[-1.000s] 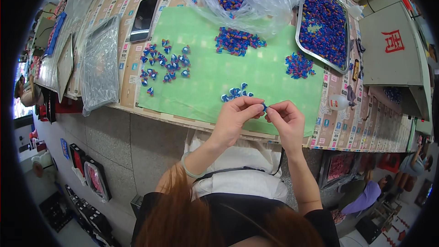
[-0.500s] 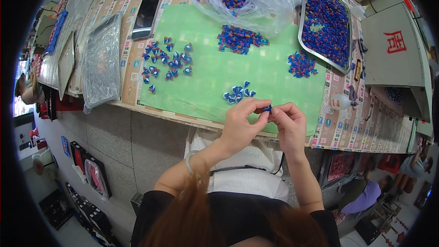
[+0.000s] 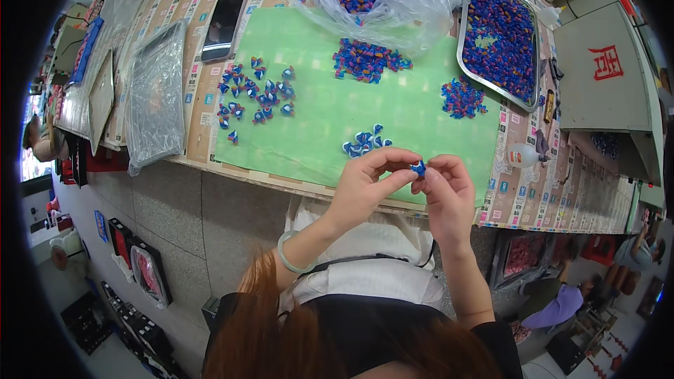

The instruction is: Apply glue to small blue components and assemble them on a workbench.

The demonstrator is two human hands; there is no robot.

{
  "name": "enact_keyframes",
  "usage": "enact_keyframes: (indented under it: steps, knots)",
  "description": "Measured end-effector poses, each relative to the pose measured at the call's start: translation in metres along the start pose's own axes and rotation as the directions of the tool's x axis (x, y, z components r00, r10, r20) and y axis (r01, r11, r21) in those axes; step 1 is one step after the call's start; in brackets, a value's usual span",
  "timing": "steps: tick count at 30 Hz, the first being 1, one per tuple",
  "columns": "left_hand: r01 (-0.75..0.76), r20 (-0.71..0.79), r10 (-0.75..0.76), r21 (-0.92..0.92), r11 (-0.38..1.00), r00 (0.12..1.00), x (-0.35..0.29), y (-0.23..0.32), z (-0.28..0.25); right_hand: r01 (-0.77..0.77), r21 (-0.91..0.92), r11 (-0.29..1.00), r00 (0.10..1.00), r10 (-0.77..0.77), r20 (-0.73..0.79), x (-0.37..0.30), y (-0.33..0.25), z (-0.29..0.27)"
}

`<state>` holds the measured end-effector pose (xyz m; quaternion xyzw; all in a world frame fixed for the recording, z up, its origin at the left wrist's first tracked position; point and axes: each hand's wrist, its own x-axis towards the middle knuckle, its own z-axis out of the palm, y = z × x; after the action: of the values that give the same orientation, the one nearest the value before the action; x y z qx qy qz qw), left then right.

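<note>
Near the front edge of the green mat point(image 3: 330, 116), my left hand point(image 3: 372, 181) and my right hand point(image 3: 447, 186) meet fingertip to fingertip. Pinched between them is a small blue-and-white plastic piece point(image 3: 418, 168), partly hidden by the fingers. Just beyond my left hand lies a small group of blue-and-white pieces point(image 3: 361, 144). Farther left on the mat are several blue, white and red pieces point(image 3: 265, 98). A pile of small blue and red parts point(image 3: 366, 62) sits at the mat's far middle, and a smaller pile point(image 3: 463, 99) lies to the right.
A metal tray point(image 3: 460, 49) full of blue, red and orange parts stands at the far right. Behind the middle pile spreads a clear plastic bag point(image 3: 414, 7). A phone point(image 3: 224, 27), a plastic-wrapped tray point(image 3: 156, 95) and a small white bottle point(image 3: 522, 156) flank the mat.
Both hands have shifted slightly, and the piece between the fingertips has turned, showing more of its blue-and-white surface. The piles on the mat look the same.
</note>
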<state>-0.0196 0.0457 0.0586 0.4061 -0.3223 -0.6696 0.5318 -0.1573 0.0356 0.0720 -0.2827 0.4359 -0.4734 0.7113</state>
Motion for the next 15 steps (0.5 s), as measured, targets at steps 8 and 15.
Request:
enact_keyframes:
  steps: [8,15]
  knots:
    - [0.022,0.005,-0.022,-0.068,0.997,1.000,-0.003,0.003,-0.001,0.006,0.032,0.999,0.998,-0.008,0.059,-0.008,-0.005,0.002]
    - [0.124,0.020,-0.123,-0.313,0.942,0.992,-0.003,-0.004,0.000,0.324,-0.374,0.869,0.946,-0.291,0.143,-0.010,0.001,-0.004]
